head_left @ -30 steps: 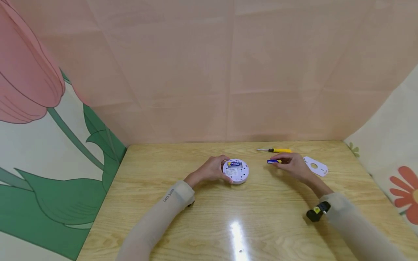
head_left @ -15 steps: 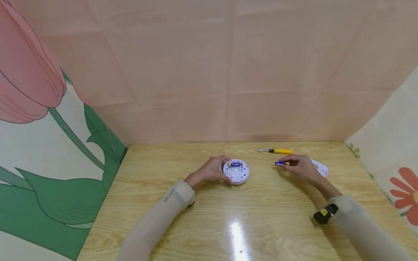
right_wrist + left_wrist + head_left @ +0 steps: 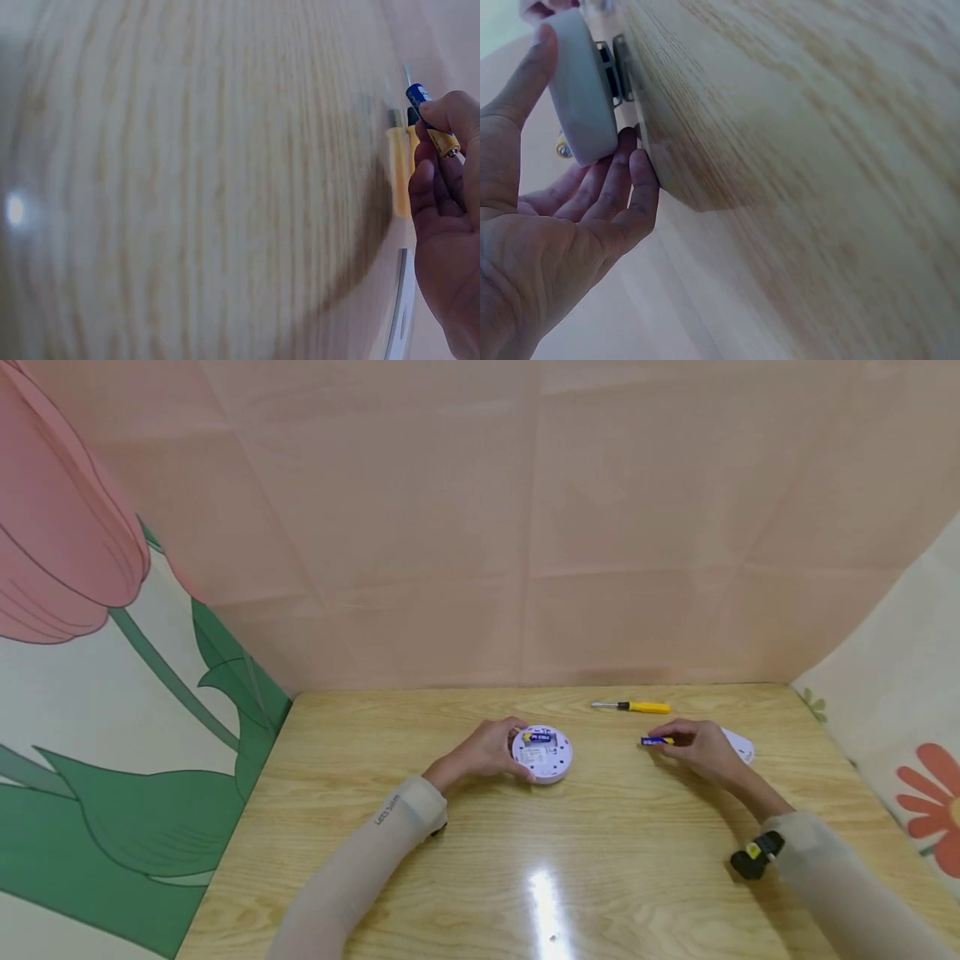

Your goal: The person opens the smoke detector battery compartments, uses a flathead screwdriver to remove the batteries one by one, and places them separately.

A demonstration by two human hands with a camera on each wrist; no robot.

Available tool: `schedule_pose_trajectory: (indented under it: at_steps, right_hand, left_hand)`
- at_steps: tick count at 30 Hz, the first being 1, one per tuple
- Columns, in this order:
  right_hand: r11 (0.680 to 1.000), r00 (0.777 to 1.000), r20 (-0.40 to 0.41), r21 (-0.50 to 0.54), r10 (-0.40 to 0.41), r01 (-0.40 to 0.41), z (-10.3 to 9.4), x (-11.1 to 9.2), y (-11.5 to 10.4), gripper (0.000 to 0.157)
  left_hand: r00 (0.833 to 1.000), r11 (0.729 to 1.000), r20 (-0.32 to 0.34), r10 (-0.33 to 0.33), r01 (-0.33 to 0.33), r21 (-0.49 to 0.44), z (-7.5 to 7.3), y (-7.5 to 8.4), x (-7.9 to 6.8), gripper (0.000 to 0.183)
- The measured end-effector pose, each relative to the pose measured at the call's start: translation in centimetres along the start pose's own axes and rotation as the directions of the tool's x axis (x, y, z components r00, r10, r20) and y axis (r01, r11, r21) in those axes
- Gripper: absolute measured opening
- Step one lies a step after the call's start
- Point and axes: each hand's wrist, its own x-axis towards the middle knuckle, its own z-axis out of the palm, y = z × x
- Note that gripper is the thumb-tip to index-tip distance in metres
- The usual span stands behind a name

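Note:
My left hand (image 3: 491, 750) grips a round white smoke detector (image 3: 547, 768) by its edge, thumb on the near side and fingers at the far side. Its back with slots and a label faces up. A blue and yellow battery (image 3: 538, 737) lies at its battery compartment; the left wrist view shows that battery's metal end (image 3: 564, 150) beyond the detector's rim. To the right, my right hand (image 3: 703, 752) pinches a second blue and yellow battery (image 3: 654, 741) between thumb and fingers, above the table. In the right wrist view this battery (image 3: 421, 96) slants, metal end toward the palm.
Behind the right hand lies a yellow-handled screwdriver (image 3: 647, 707) near the table's back edge. A white mounting plate (image 3: 741, 745) is partly covered by the right hand. Fabric backdrops (image 3: 420, 568) rise around the wooden table (image 3: 465, 877).
My right hand has moved to the right and slightly nearer with its battery, away from the smoke detector, covering more of the white plate. The left hand and smoke detector stay where they were.

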Motion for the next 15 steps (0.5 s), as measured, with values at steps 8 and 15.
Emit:
schedule_pose_trajectory:
  at_steps: [8,15]
  right_hand:
    - [0.993,0.998,-0.011,-0.102,-0.060,0.059,-0.22,-0.16,0.16,0.019]
    - [0.985,0.993,-0.027,-0.126,-0.118,0.114,-0.03,-0.21,0.68,0.019]
  left_hand:
    - [1.000,1.000,0.003,-0.004,0.004,-0.004,0.05,-0.11,0.07,0.095]
    - [1.000,1.000,0.005,-0.001,0.001,0.008,0.03,-0.22,0.09,0.095]
